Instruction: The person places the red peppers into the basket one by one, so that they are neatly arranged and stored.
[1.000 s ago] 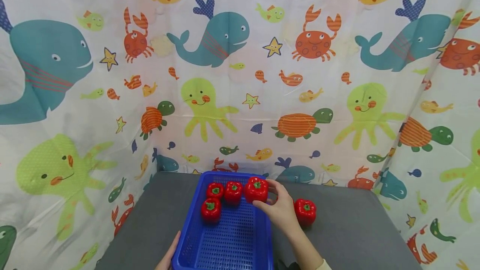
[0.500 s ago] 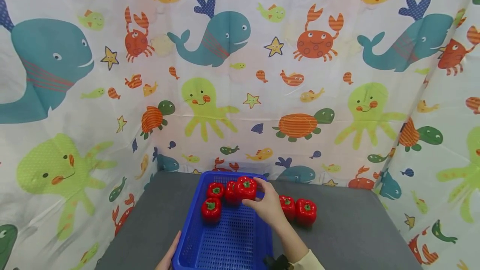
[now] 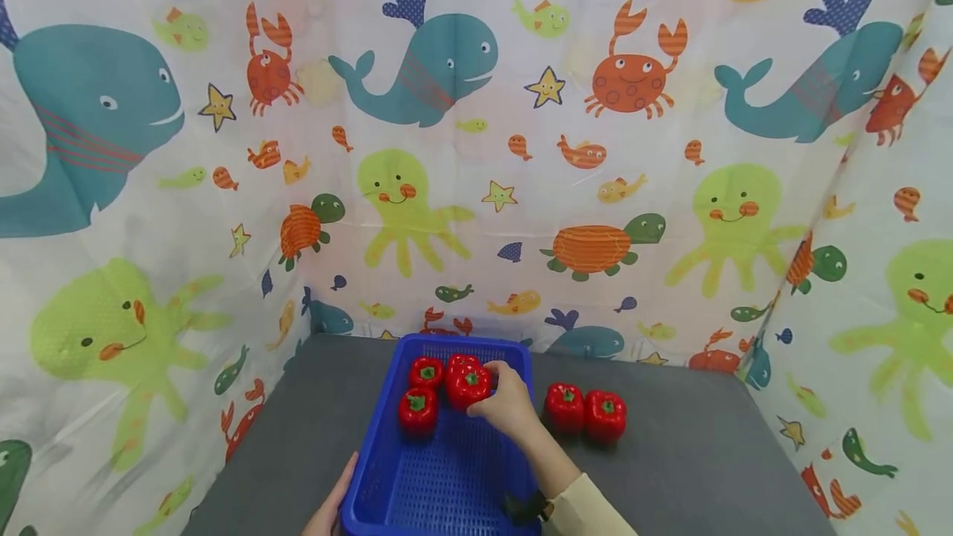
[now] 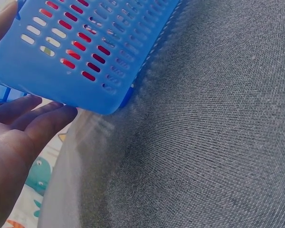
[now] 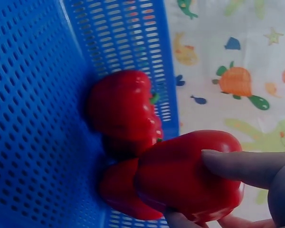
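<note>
My right hand holds a glossy red bell pepper over the far part of a blue perforated basket. In the right wrist view, the thumb presses one side of the held bell pepper and fingers show beneath it. Behind it, a bell pepper is partly hidden. Two others stand along the basket's left side, one behind the other. At the basket's left wall is my left hand; the left wrist view shows its thumb and fingers on either side of a basket corner.
Two more red bell peppers stand side by side on the grey tabletop, right of the basket. A white curtain printed with sea animals surrounds the table at the back and sides.
My right hand has carried the bell pepper left and slightly down, from the basket's right rim to in front of the far middle pepper. The left hand stays at the basket.
</note>
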Tool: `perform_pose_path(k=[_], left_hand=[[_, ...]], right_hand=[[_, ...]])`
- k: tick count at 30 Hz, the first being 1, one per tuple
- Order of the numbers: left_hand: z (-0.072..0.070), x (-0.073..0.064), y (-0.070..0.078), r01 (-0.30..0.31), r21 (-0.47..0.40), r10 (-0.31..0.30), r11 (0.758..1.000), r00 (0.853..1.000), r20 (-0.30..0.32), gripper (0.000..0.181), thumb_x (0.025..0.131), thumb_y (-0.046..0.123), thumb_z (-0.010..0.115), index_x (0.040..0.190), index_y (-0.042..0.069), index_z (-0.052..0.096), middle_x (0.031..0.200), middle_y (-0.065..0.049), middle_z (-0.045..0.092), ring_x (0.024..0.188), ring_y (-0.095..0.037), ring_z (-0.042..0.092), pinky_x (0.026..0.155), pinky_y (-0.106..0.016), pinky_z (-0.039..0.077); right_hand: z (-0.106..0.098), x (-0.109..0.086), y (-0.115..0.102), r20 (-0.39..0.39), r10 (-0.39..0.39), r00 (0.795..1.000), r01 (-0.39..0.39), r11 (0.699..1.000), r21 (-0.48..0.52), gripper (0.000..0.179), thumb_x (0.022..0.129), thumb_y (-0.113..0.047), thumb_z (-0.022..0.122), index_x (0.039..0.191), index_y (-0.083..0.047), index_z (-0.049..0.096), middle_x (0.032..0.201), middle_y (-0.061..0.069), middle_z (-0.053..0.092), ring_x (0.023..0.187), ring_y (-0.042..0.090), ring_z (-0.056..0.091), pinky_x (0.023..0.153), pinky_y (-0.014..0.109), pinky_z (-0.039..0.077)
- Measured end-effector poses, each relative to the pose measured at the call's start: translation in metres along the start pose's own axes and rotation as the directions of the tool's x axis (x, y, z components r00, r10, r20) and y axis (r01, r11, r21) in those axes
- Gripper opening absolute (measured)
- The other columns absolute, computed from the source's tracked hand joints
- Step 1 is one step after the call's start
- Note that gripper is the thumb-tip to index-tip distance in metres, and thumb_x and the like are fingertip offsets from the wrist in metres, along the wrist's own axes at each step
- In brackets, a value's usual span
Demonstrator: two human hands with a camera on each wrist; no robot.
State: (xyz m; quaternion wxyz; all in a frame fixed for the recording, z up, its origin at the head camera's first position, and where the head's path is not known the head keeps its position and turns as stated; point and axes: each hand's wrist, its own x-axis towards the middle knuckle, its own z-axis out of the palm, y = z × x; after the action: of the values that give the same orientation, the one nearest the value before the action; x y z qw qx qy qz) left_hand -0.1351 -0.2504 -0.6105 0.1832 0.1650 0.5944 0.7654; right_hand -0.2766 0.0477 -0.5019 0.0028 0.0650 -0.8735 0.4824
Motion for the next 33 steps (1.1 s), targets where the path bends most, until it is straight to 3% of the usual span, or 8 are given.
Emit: perform_pose_path(k=[2,5,11,15,19,22,29,33], left_hand=[[0.005,0.0,0.007,0.057,-0.033,-0.058,0.998,0.998,-0.036,0.108,0.088,0.008,0.063,0.147,0.019,-0.026,0.153,-0.026,-0.018,0.131,-0.017,0.039,0.1,-0.038,0.044],[0.009,-0.001,0.014,0.109,-0.068,-0.112,0.992,0.992,-0.049,0.105,0.09,0.006,0.059,0.147,0.023,-0.027,0.153,-0.027,-0.018,0.132,-0.034,0.037,0.1,-0.047,0.044],[0.003,-0.002,0.013,0.142,-0.133,-0.143,0.981,0.99,0.002,0.101,0.093,0.007,0.055,0.145,0.023,-0.03,0.151,-0.029,-0.023,0.132,-0.035,0.038,0.102,-0.052,0.041],[-0.003,-0.001,0.005,0.091,-0.088,-0.09,0.992,0.996,0.014,0.104,0.091,0.008,0.058,0.145,0.02,-0.03,0.15,-0.031,-0.023,0.133,-0.032,0.037,0.102,-0.047,0.043],[-0.009,-0.002,-0.003,0.004,-0.03,-0.003,1.0,1.0,0.024,0.107,0.09,0.015,0.063,0.146,0.014,-0.027,0.15,-0.03,-0.023,0.13,-0.011,0.037,0.1,-0.031,0.043],[-0.014,-0.003,-0.008,-0.018,-0.035,0.019,0.999,0.999,0.037,0.11,0.089,0.02,0.066,0.146,0.012,-0.028,0.148,-0.031,-0.026,0.125,0.001,0.038,0.099,-0.026,0.042],[-0.02,-0.004,-0.008,-0.005,-0.028,0.006,1.0,0.999,0.052,0.112,0.088,0.02,0.066,0.145,0.012,-0.03,0.148,-0.032,-0.026,0.129,-0.009,0.037,0.1,-0.03,0.043],[-0.02,-0.004,-0.008,-0.009,-0.017,0.01,1.0,0.999,0.049,0.115,0.086,0.018,0.068,0.143,0.01,-0.031,0.146,-0.034,-0.026,0.126,-0.005,0.04,0.099,-0.029,0.044]], right_hand=[[0.005,0.005,0.0,0.013,0.013,1.0,-0.013,1.0,0.002,0.075,0.056,-0.008,0.087,0.123,-0.005,0.053,0.121,0.016,0.059,0.109,0.035,0.056,0.087,0.051,0.051],[0.013,0.01,0.001,0.031,0.047,0.998,-0.047,0.999,0.0,0.074,0.053,-0.005,0.088,0.119,-0.005,0.054,0.118,0.017,0.06,0.106,0.034,0.057,0.083,0.049,0.052],[0.027,0.014,0.007,0.044,0.112,0.993,-0.109,0.991,-0.076,0.077,0.05,-0.004,0.09,0.118,-0.004,0.053,0.112,0.017,0.062,0.096,0.029,0.059,0.074,0.043,0.055],[0.035,0.016,0.009,0.048,0.155,0.987,-0.15,0.984,-0.098,0.079,0.049,-0.003,0.09,0.118,-0.004,0.052,0.11,0.018,0.062,0.092,0.029,0.06,0.07,0.041,0.055],[0.042,0.015,0.011,0.028,0.148,0.989,-0.142,0.98,-0.139,0.081,0.047,-0.005,0.092,0.117,-0.004,0.052,0.109,0.017,0.063,0.094,0.029,0.06,0.073,0.042,0.054],[0.048,0.013,0.012,0.02,0.128,0.992,-0.123,0.979,-0.159,0.08,0.046,-0.006,0.092,0.115,-0.003,0.051,0.104,0.016,0.063,0.092,0.028,0.059,0.074,0.042,0.054],[0.053,0.01,0.011,0.02,0.128,0.992,-0.123,0.979,-0.164,0.078,0.045,-0.004,0.092,0.11,-0.002,0.049,0.098,0.016,0.061,0.088,0.028,0.059,0.073,0.042,0.053],[0.054,0.008,0.011,0.018,0.146,0.989,-0.141,0.974,-0.177,0.082,0.045,-0.007,0.094,0.114,-0.002,0.049,0.101,0.017,0.061,0.091,0.029,0.059,0.079,0.045,0.052]])
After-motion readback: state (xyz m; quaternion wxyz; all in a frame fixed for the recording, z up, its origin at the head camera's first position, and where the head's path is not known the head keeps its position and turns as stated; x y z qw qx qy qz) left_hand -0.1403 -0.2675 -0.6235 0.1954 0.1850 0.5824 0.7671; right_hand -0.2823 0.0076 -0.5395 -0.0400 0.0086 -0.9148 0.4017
